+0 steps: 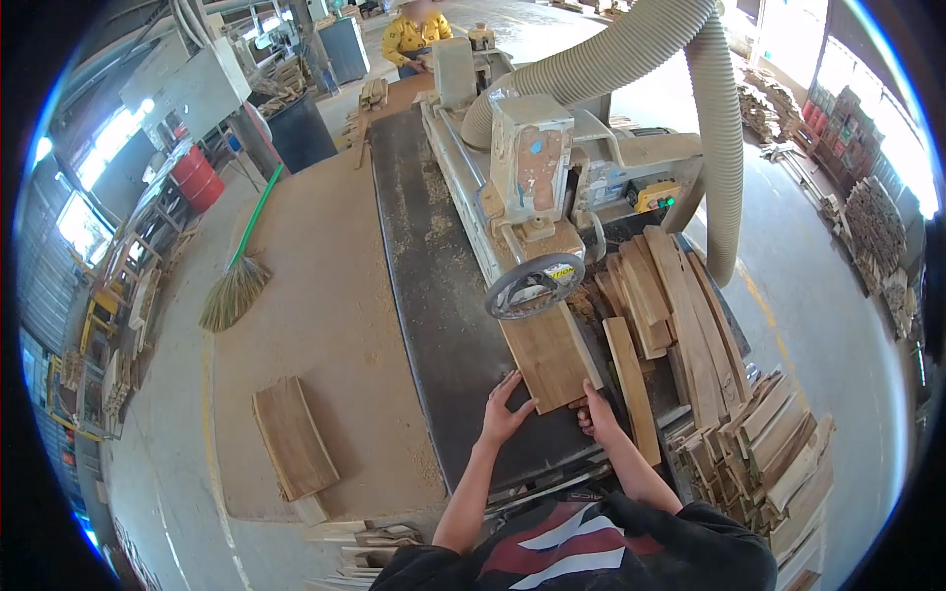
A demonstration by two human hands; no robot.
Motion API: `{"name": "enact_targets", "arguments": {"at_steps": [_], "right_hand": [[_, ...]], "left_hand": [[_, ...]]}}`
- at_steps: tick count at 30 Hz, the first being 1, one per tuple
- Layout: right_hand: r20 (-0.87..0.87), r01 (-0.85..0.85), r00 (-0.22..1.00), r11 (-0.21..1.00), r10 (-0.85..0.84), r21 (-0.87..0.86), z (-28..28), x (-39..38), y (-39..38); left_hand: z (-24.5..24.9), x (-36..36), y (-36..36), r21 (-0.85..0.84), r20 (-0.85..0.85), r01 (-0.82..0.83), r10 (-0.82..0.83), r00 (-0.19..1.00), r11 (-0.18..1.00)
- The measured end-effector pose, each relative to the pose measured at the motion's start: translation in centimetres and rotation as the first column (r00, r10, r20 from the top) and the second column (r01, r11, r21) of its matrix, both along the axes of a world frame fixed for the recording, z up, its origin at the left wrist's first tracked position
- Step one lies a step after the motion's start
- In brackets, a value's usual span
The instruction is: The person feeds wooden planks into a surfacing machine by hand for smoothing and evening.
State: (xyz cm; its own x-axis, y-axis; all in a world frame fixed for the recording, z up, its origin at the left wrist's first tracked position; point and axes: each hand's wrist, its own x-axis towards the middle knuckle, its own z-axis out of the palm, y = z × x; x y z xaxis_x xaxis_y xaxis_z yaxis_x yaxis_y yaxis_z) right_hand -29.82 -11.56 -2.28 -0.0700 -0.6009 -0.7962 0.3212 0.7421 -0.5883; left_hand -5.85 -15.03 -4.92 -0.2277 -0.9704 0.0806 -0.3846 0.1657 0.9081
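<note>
A wide wooden board (552, 357) lies on the dark table of a woodworking machine (448, 300), its far end under the handwheel (535, 286). At the near left corner, my left hand (505, 412) grips the board, with a finger along the side and the thumb by the end. My right hand (597, 414) is closed on the near right corner, thumb uppermost and the other fingers curled beside the edge. A narrow wooden strip (632, 389) lies just right of my right hand.
Stacked planks (680, 315) and offcuts (764, 443) crowd the right side. On the brown side table (305, 325) at left lie a stack of boards (296, 438) and a green-handled broom (236, 286). A ribbed hose (714, 148) hangs overhead. A person in yellow (414, 39) stands at the far end.
</note>
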Motion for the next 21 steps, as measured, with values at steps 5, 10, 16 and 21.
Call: {"name": "enact_targets", "arguments": {"at_steps": [5, 10, 16, 21], "right_hand": [[-0.005, -0.017, 1.000, 1.000, 0.017, -0.003, -1.7, -0.3, -0.1], [-0.001, -0.016, 1.000, 1.000, 0.016, 0.008, -2.0, -0.4, 0.0], [0.025, -0.028, 0.999, 1.000, 0.029, -0.007, -2.3, -0.6, -0.1], [0.030, -0.020, 0.999, 1.000, 0.021, -0.015, -2.1, -0.6, 0.1]], "left_hand": [[-1.1, -0.6, 0.6, -0.328, 0.162, 0.004, 0.053, 0.985, 0.945], [-1.2, -0.6, 0.5, -0.228, 0.144, -0.005, 0.038, 0.989, 0.974], [-1.5, -0.6, 0.5, -0.272, 0.154, -0.010, 0.054, 0.987, 0.962], [-1.4, -0.7, 0.5, -0.265, 0.150, -0.014, 0.055, 0.987, 0.964]]}}
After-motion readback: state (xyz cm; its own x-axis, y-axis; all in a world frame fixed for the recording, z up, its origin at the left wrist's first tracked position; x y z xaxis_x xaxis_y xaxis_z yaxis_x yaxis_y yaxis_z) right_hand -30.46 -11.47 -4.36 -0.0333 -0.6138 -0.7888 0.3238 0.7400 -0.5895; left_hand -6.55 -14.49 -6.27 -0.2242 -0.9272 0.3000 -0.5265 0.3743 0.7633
